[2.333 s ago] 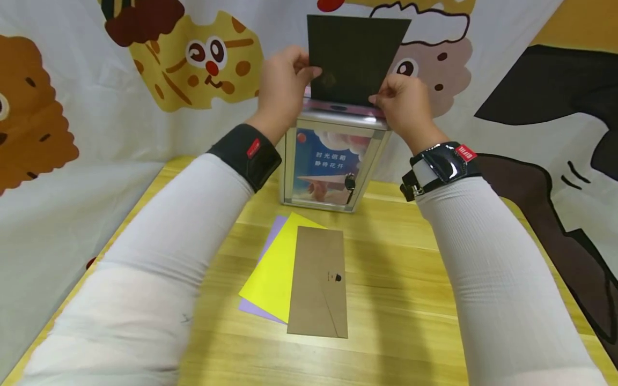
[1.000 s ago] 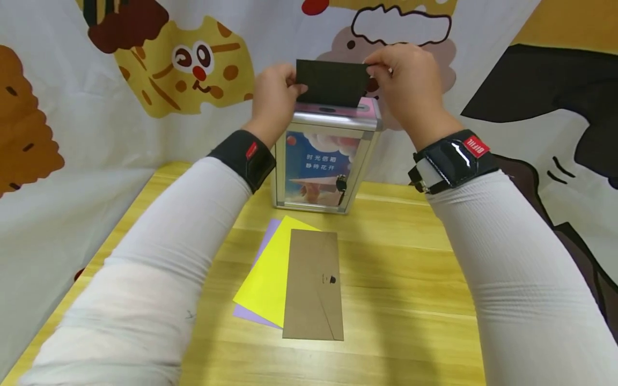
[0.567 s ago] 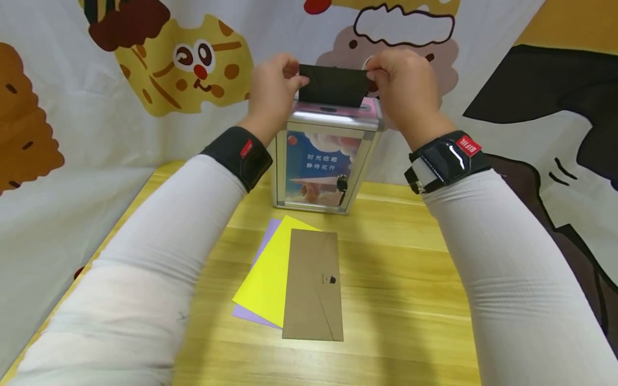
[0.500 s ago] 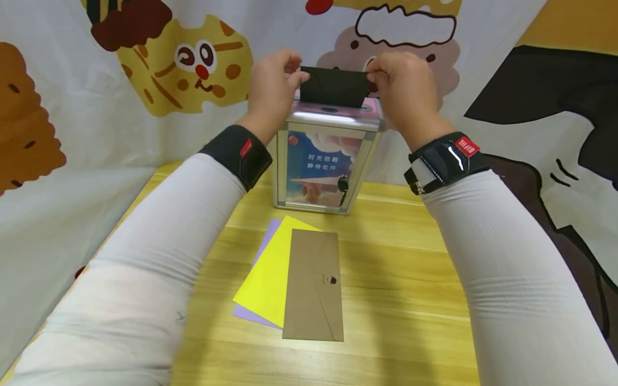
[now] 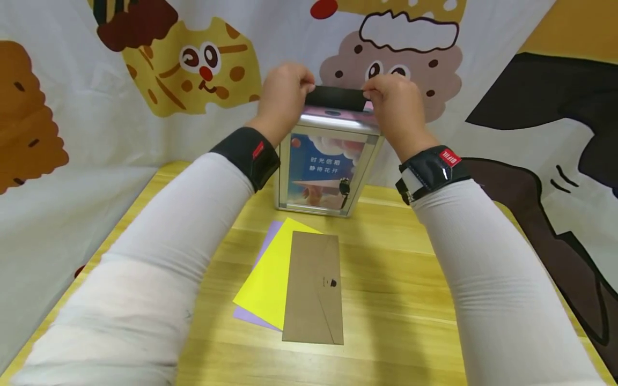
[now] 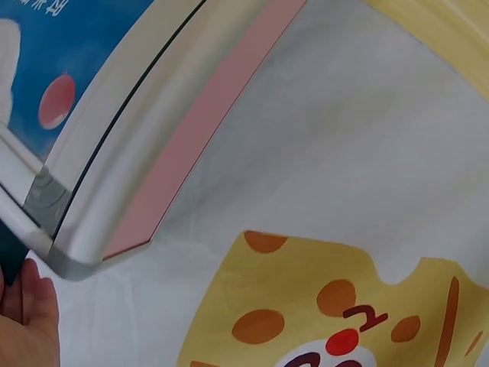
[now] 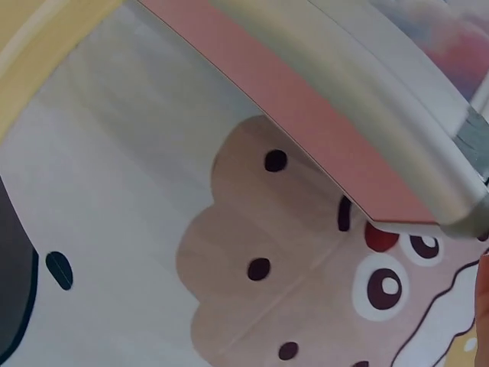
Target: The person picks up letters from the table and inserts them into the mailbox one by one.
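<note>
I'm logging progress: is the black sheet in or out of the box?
Apparently partly in: only a strip of the black sheet shows above the box.

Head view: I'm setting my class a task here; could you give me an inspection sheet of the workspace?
Surface: wood-grain table.
Job's things: black paper, upright at the top of the metal-framed box; its lower edge is hard to make out.
Clutter: brown envelope overlapping yellow paper, with purple paper beneath.
Grippers: left hand and right hand pinch opposite sides of the black paper.
Cables: nothing seen.
Surroundings: cartoon-print cloth behind the box.
</note>
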Demonstrator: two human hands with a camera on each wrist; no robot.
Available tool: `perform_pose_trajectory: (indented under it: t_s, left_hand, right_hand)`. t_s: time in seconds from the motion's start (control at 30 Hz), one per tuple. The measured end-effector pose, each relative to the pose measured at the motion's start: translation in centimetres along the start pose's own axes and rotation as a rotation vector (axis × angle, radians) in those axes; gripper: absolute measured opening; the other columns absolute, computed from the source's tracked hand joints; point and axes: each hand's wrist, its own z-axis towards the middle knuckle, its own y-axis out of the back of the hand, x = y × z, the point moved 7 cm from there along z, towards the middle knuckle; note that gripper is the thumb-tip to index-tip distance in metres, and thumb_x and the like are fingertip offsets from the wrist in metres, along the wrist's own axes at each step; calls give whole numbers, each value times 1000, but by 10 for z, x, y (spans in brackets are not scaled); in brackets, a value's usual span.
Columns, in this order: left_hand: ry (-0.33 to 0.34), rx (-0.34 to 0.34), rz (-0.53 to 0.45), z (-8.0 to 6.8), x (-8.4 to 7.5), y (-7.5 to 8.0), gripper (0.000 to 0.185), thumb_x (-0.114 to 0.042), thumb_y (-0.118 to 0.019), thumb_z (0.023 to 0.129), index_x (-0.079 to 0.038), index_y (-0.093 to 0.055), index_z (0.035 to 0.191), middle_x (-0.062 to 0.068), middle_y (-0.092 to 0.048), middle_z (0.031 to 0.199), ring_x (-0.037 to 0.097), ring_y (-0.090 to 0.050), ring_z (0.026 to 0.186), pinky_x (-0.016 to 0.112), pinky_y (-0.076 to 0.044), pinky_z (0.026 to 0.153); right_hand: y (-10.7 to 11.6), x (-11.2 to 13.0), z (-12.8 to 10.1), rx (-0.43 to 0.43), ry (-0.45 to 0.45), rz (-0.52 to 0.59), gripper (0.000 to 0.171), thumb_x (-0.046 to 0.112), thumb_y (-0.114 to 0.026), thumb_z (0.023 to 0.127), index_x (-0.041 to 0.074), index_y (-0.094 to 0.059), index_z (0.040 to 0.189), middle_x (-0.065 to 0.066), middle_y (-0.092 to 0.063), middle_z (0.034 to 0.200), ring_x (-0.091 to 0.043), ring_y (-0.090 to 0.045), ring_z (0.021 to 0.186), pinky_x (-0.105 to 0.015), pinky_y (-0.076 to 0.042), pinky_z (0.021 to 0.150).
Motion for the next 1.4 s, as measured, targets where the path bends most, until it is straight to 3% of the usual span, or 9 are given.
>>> perform_pose_trajectory:
  t_s: [0.3,0.5,0.63,0.77,0.93,1.0,1.17,1.33,1.4]
  left_hand:
    - [-37,14,16,4,8,-12,25,-10,-48,102,-3,-67,117,9,-65,121,21,-57,112,30,-44,97]
    - [-31,52,85,2,10,-19,28,-3,-44,101,-4,-65,120,9,-62,123,21,-55,112,31,-44,97]
    - [-47,91,151,-1,9,-22,21,-3,-62,93,-5,-64,114,10,-60,115,22,-53,105,31,-45,93]
    - [-85,99,197,-2,7,-22,33,-4,-77,81,-3,-64,110,12,-59,109,24,-53,103,31,-46,92]
    - [-71,108,185,-1,10,-23,39,0,-78,77,-2,-63,113,12,-59,113,24,-52,106,31,-46,94]
    - [-50,104,161,-1,12,-21,31,-2,-71,85,-2,-63,116,11,-59,116,24,-52,109,31,-45,95]
    - [8,52,99,-4,17,-11,25,-11,-50,101,-3,-62,121,11,-59,123,23,-53,113,32,-42,99]
    - [47,2,38,-16,17,8,33,-18,-50,102,-6,-58,131,9,-56,132,20,-52,121,29,-40,103]
    - [30,-28,15,-24,15,17,34,-20,-51,101,-6,-58,131,8,-56,133,19,-52,121,28,-40,103]
  right_hand:
    - [-16,-7,-3,100,-59,-35,25,13,-54,99,4,-69,117,-12,-68,115,-26,-59,110,-36,-46,97]
    - [-23,-4,-5,110,-1,-97,24,12,-56,98,2,-70,115,-15,-68,110,-29,-58,104,-40,-48,92]
    - [-23,0,-7,89,38,-172,22,10,-58,97,4,-71,114,-17,-68,104,-30,-60,99,-42,-50,86]
    - [-23,4,-8,94,68,-259,22,5,-55,98,8,-73,111,-17,-68,100,-31,-61,96,-44,-52,83]
    - [-25,3,-9,165,28,-291,28,3,-52,99,10,-69,120,-16,-67,109,-32,-60,101,-45,-51,89]
    - [-23,1,-10,173,6,-276,29,6,-52,100,11,-67,123,-17,-67,113,-32,-60,103,-45,-50,90]
    - [-17,-3,-13,120,-2,-227,27,9,-52,100,10,-67,123,-17,-68,113,-33,-61,102,-46,-50,87]
    - [-1,0,-22,2,55,-186,24,6,-54,98,6,-69,117,-15,-70,110,-33,-62,103,-46,-49,89]
    - [8,2,-30,-45,77,-159,23,5,-56,97,5,-70,115,-15,-70,108,-33,-62,102,-46,-49,89]
